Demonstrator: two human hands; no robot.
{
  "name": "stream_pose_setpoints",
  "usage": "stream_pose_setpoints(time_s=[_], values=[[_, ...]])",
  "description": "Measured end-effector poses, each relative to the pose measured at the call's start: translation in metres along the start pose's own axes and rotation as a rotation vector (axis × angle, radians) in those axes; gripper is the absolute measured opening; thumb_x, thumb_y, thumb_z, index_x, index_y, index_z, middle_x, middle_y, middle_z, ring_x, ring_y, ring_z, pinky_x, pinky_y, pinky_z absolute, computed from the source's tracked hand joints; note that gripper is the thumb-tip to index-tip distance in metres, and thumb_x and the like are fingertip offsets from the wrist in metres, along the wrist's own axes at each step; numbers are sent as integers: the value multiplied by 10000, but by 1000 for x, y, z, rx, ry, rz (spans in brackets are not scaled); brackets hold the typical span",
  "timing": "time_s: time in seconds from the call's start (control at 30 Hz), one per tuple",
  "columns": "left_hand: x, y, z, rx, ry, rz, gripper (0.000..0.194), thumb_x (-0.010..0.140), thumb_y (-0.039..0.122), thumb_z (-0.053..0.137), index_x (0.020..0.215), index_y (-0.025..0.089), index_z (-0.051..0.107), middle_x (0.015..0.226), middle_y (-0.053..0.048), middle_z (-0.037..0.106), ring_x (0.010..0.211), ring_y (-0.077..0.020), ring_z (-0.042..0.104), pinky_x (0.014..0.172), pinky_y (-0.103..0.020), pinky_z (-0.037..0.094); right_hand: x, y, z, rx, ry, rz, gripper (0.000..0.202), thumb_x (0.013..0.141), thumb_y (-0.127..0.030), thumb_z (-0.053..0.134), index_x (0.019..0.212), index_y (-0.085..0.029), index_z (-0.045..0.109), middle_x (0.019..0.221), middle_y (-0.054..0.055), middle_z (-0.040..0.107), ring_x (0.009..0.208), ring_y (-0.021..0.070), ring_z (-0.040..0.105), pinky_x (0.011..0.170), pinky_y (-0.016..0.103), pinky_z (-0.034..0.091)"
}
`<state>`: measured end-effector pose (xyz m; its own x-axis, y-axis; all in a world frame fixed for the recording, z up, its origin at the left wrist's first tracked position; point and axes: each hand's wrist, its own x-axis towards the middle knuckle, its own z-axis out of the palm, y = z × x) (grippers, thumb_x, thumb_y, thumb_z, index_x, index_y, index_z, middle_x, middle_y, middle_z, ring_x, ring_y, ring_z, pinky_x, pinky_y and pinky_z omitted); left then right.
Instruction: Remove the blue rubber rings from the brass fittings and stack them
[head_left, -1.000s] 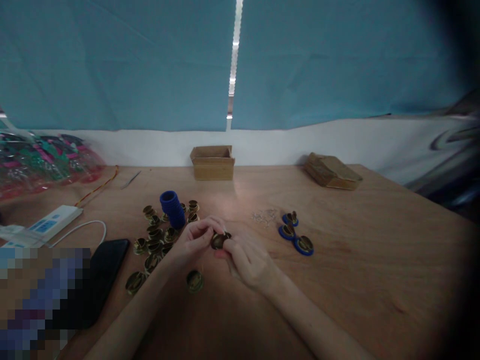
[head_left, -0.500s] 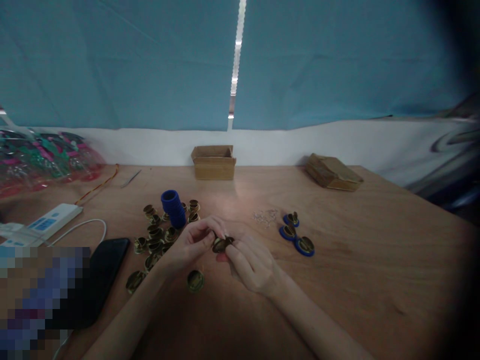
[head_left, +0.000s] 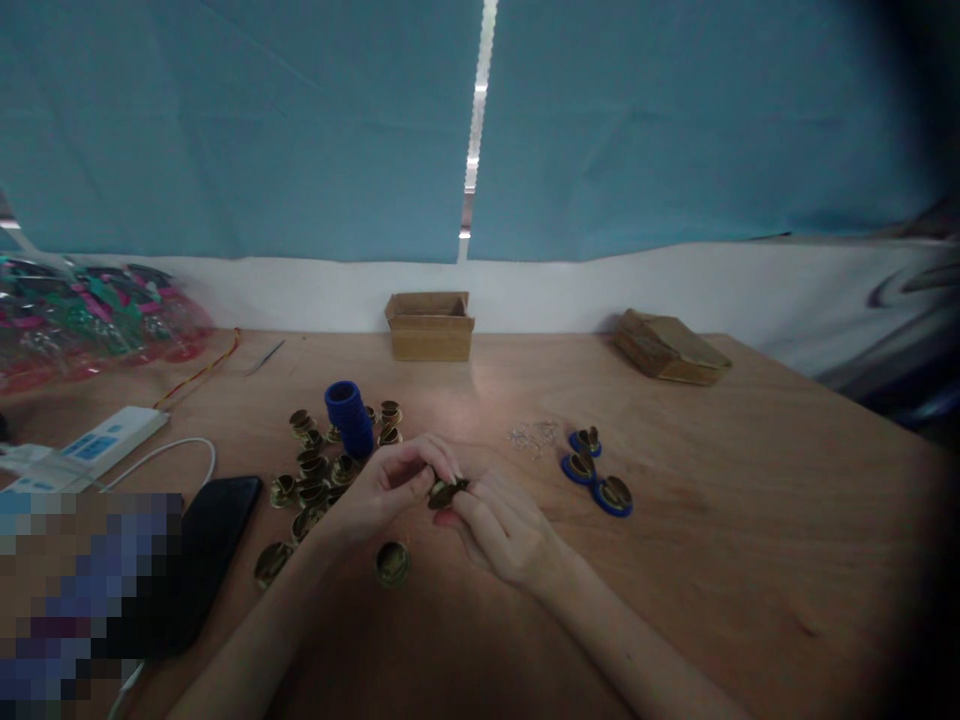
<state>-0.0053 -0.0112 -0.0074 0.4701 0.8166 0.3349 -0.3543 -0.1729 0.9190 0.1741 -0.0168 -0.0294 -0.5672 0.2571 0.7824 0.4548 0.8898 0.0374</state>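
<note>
Between my two hands is a small round brass-coloured metal piece point(head_left: 444, 493), partly covered by fingers. My left hand point(head_left: 395, 486) pinches its left side, and my right hand point(head_left: 501, 520) grips its right side with thumb and fingers closed. A loose brass piece point(head_left: 392, 564) of the same kind lies on the table just below them. Several more brass pieces point(head_left: 311, 465) are heaped left of my left hand, around a leaning stack of blue rings point(head_left: 349, 418). To the right, blue rings with brass pieces in them point(head_left: 613, 494) lie in a small group.
Small shiny bits point(head_left: 534, 436) are scattered beyond my right hand. An open cardboard box point(head_left: 431, 340) and a flattened carton point(head_left: 671, 347) sit at the back. A black phone point(head_left: 202, 560), white power strip point(head_left: 112, 437) and cable occupy the left; plastic-wrapped goods point(head_left: 97, 315) lie behind.
Both hands stay together on the brass piece, which has turned slightly between the fingers. The whole view has shifted a little; the things on the table have not moved.
</note>
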Motion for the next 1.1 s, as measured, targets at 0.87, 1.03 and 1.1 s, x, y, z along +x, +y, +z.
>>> stream_pose_setpoints(time_s=[0.87, 1.03, 1.1], values=[[9, -20, 8, 14, 313, -165, 191, 814, 343, 642, 853, 156, 621, 759, -9, 600, 640, -93, 529, 602, -224, 411, 10, 17, -2, 673, -46, 901, 245, 799, -365, 642, 778, -217, 448, 590, -66, 442, 517, 97, 440, 467, 220, 325], [9, -23, 6, 3, 309, -180, 195, 814, 346, 642, 857, 158, 613, 741, 0, 595, 605, -86, 517, 557, -215, 394, 11, 16, 0, 776, -42, 962, 204, 797, -313, 627, 787, -214, 449, 587, -75, 425, 513, 86, 416, 475, 217, 319], [9, -23, 5, 23, 288, -173, 190, 820, 341, 636, 867, 158, 618, 743, -1, 604, 611, -88, 526, 565, -216, 398, 11, 15, 3, 918, -29, 1026, 220, 780, -304, 635, 825, -219, 437, 585, -87, 418, 502, 82, 415, 472, 211, 330]])
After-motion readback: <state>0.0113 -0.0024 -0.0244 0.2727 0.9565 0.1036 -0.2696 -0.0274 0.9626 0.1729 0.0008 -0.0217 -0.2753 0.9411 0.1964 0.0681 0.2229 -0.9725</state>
